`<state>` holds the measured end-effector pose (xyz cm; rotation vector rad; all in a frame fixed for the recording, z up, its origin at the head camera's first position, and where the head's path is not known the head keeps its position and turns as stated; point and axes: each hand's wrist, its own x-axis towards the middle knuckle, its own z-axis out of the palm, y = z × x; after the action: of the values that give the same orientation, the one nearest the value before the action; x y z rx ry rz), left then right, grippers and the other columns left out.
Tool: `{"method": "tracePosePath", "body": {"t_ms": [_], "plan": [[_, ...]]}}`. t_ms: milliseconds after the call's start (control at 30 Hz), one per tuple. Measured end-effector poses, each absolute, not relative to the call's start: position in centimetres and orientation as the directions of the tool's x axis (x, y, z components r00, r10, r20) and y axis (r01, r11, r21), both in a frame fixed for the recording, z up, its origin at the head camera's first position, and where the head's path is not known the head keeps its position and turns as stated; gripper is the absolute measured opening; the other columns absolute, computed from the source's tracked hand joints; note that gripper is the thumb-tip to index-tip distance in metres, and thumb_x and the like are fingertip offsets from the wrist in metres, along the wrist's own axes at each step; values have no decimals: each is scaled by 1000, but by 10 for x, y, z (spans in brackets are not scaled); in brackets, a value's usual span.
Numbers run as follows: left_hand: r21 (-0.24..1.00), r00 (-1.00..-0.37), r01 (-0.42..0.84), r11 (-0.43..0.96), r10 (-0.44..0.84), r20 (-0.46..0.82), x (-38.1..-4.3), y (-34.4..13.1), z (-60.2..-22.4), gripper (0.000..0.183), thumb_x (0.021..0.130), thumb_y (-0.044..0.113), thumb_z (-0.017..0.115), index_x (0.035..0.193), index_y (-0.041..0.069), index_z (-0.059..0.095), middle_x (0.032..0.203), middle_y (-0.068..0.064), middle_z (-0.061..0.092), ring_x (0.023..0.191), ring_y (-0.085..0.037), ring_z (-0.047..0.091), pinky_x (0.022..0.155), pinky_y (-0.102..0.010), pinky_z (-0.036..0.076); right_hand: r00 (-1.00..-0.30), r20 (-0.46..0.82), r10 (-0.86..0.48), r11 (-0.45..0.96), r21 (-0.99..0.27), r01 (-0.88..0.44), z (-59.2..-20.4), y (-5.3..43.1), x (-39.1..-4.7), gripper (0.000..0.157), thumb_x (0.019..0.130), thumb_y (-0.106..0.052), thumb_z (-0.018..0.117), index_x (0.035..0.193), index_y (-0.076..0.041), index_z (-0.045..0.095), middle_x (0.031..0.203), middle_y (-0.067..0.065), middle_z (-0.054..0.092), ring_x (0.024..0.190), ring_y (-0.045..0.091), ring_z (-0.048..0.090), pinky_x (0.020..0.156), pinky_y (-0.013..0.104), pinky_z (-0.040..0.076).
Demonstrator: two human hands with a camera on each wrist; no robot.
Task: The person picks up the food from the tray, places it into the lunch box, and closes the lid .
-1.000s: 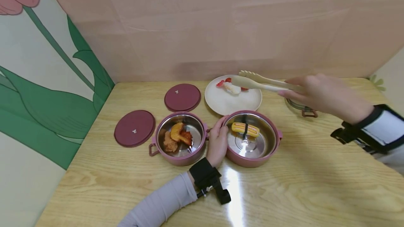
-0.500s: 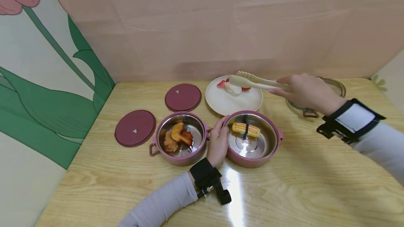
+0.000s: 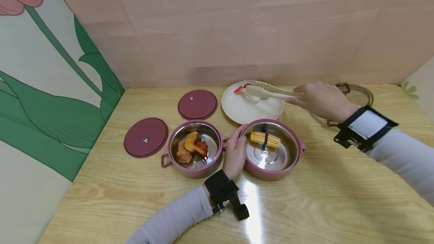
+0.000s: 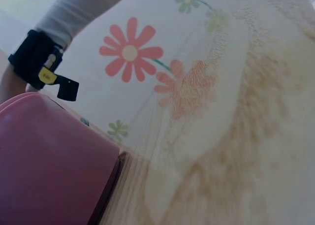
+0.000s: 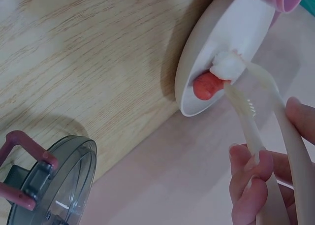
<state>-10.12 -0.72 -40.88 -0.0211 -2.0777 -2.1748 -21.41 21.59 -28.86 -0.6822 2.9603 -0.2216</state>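
Observation:
My left hand (image 3: 234, 157) grips the near-left side of a pink steel-lined lunch container (image 3: 268, 174), thumb at its rim. Inside lies a toy egg sushi (image 3: 272, 141) with a dark band. My right hand (image 3: 322, 99) holds cream tongs (image 3: 279, 92) with their arms apart. The tong tips are low over a white plate (image 3: 234, 109), right at a shrimp sushi (image 3: 249, 95) with a red tail. In the right wrist view, the tips are close to the sushi's white rice (image 5: 227, 65) and a rounded red piece (image 5: 207, 86). The tongs partly cover both in the head view.
A second pink container (image 3: 200, 172), left of my left hand, holds several toy fried pieces (image 3: 191, 143). Two maroon lids (image 3: 145, 148) lie at the left and back left. Behind my right wrist is a clear lid (image 5: 74, 180) with pink clasps. A pink wall backs the table.
My right hand has moved left and slightly down, bringing the tong tips lower onto the sushi on the plate. My left hand stays on the container.

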Motion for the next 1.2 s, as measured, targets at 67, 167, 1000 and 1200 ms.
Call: {"method": "tracePosePath", "body": {"t_ms": [67,167,1000,1200], "plan": [[994,-991,104,-42,-84,100,-101,-7,-409,43,96,3,38,137,-3,51,140,-15,53,133,-21,44,114,-37,33,-897,-63,-437,891,-163,-423,-289,215,-215,66,98,-53,47,125,7,60,119,29,62,100,48,62,79,62,50],[994,-992,105,-43,-81,101,-101,-7,-409,43,97,3,38,137,-2,51,140,-15,53,133,-21,45,114,-37,33,-900,-63,-432,894,-166,-417,-290,214,-215,65,97,-52,50,123,6,61,116,28,64,97,45,64,76,60,52],[994,-992,98,-45,-88,94,-100,-7,-409,43,97,4,38,138,-1,51,139,-13,54,132,-21,45,114,-37,34,-895,-77,-439,896,-110,-430,-299,207,-210,37,94,-43,59,98,-7,71,73,3,64,63,21,59,47,39,47],[994,-991,97,-42,-93,92,-101,-8,-409,43,97,4,38,138,-1,51,139,-13,54,132,-21,45,113,-38,34,-894,-77,-442,895,-108,-433,-301,207,-211,40,94,-44,59,98,-6,70,70,3,62,61,20,57,45,37,45]]}}
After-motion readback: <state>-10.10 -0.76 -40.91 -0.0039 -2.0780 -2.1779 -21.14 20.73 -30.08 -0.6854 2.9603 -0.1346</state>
